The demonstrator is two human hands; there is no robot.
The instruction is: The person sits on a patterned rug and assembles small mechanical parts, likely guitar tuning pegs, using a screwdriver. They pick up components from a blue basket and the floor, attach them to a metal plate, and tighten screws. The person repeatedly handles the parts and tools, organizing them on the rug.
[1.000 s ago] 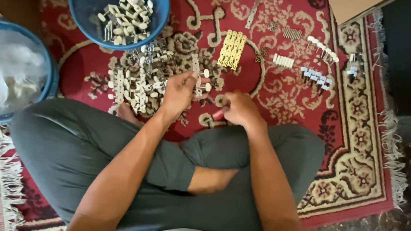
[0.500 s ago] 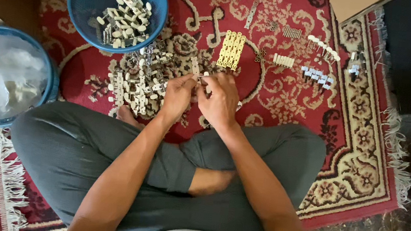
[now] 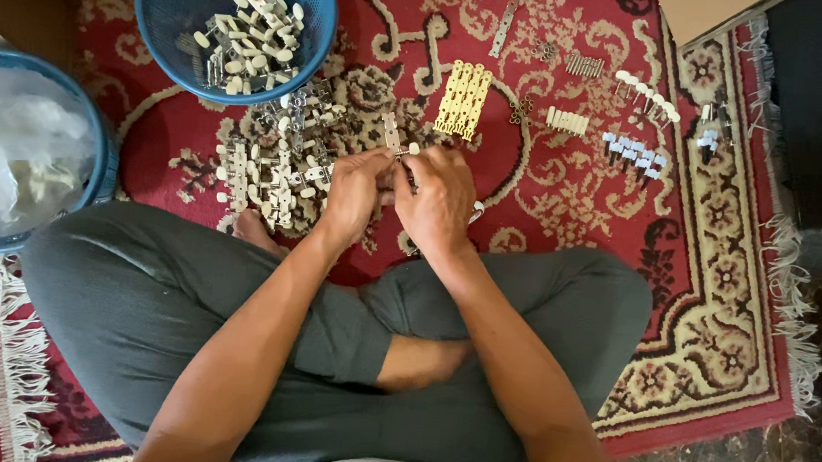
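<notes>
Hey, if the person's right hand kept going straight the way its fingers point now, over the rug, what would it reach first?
The right hand points up and slightly left. Past the small metal strip with cream knobs pinched in both hands, it would probably first meet the loose pile of cream-knobbed metal pieces on the red patterned rug, though depth is unclear.

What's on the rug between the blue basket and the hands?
Head view: a loose pile of small cream-and-metal parts covers the rug from under the blue basket to the left hand; the right hand is beside it.
</notes>
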